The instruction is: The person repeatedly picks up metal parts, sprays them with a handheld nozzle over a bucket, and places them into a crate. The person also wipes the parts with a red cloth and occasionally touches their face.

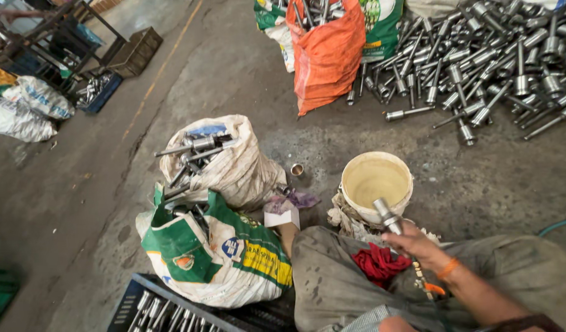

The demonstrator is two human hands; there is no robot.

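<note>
The right hand [418, 245] has its fingers [401, 237] wrapped around a steel shaft part [387, 215], which tilts up and away from the lap toward the cream plastic bucket [376, 184] standing on the concrete floor [80, 184] just beyond the knees. A red rag [379, 263] lies on the lap just beside that hand. The left hand is out of view, so I cannot tell how its fingers are set.

To the left of the lap sits a woven sack with green and white panels, a yellow band and a small blue emblem [215, 252], stuffed with steel parts. Behind it stands a plain off-white sack [234, 166], also open and full of shafts. At the top, an orange sack [326, 55] leans against a green and white printed sack [381, 24]. A large heap of loose shafts [498, 61] covers the floor at upper right. A dark crate with parts [154, 307] is at the bottom edge, and white sacks [24, 107] lie far left.
</note>
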